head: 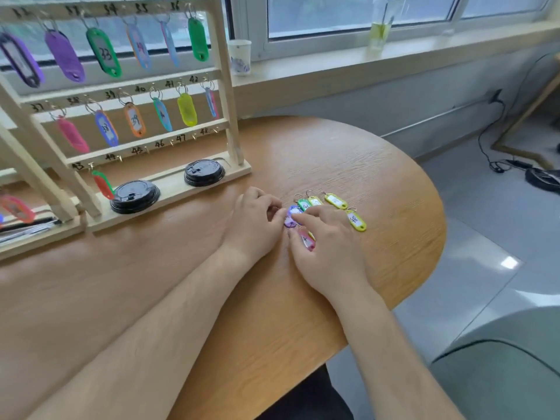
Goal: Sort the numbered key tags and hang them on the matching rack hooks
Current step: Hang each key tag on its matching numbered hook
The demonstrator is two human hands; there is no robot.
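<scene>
A black lid (pixel 135 196) lies left of a second lid (pixel 204 172); a paper cup (pixel 240 57) and drink cup (pixel 380 28) stand on the windowsill (pixel 454 47).

We look across a rounded wooden table (pixel 333 153) that fills the lower left of the frame. Along the top runs a white-framed window (pixel 348 13) giving pale daylight, with a long sill (pixel 424 47) beneath it. Below the sill we see a grey wall (pixel 363 95) with a thin rail (pixel 439 116). At right, the glossy grey floor (pixel 485 225) carries a bright glint (pixel 510 262) and black cables (pixel 491 140). A grey-green seat (pixel 500 374) sits in the lower right corner.
</scene>
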